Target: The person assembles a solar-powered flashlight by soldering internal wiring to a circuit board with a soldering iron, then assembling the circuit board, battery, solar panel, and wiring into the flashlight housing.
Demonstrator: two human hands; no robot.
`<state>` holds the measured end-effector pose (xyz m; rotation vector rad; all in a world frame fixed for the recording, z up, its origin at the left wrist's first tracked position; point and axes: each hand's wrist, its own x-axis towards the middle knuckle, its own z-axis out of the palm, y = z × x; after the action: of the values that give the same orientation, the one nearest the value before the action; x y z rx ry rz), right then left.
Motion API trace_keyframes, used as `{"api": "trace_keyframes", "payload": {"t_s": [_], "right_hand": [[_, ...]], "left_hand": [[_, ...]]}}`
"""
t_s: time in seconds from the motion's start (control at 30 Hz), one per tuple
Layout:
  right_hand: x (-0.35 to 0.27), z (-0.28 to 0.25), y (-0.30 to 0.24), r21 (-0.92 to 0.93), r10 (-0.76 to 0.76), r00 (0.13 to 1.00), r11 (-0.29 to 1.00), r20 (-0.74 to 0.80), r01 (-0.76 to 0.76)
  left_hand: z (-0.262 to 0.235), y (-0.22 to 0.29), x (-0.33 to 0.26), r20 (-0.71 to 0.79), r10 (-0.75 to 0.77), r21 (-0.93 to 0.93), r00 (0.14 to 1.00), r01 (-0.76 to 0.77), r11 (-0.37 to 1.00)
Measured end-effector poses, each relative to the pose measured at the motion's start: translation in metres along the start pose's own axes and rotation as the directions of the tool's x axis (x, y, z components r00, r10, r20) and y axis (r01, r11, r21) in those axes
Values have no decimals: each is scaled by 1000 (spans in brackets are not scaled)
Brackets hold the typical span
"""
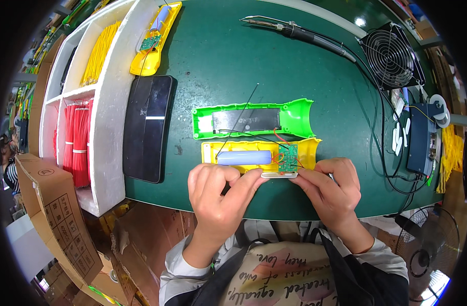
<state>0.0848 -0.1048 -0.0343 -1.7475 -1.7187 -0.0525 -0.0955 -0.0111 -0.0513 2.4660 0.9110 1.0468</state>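
Both my hands are pinched at the near edge of a yellow plastic half-shell [310, 148]. Between their fingertips is a small white oblong plastic piece [279, 175], my left hand [213, 194] at its left end and my right hand [332, 191] at its right. The yellow shell carries a lilac cylindrical battery cell [243, 157] and a green circuit board [288, 159] with red and black wires. Just beyond it lies a green half-shell [297, 115] with a flat black panel [246, 120] inside. Wires run between the two shells.
A soldering iron [299, 33] lies at the back; a black fan [390, 57] and blue box [422, 145] stand right. On the left are a phone-like black slab [149, 130], another yellow shell [148, 60], a white divided tray [113, 102] of wires, and cardboard [60, 214].
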Motion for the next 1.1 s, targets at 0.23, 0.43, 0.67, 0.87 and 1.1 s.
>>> {"api": "trace_keyframes", "payload": {"t_s": [0.23,0.43,0.67,0.87,1.1], "right_hand": [[7,-3,6,-33,-144,989,989,38,145],[6,-2,10,-26,-175,983,984,53,177],[5,-1,7,-11,-99,992,995,76,100],[16,-2,8,-17,-54,994,998,90,56],[24,1,9,-75,-49,994,996,97,57]], "left_hand": [[3,-1,-2,-12,-14,-60,1000,13,998],[5,3,-3,-22,-44,-62,999,43,997],[9,9,-6,-29,-122,-70,992,120,990],[11,9,2,-16,-151,-71,988,150,986],[14,8,4,-43,-141,-72,989,138,988]]}}
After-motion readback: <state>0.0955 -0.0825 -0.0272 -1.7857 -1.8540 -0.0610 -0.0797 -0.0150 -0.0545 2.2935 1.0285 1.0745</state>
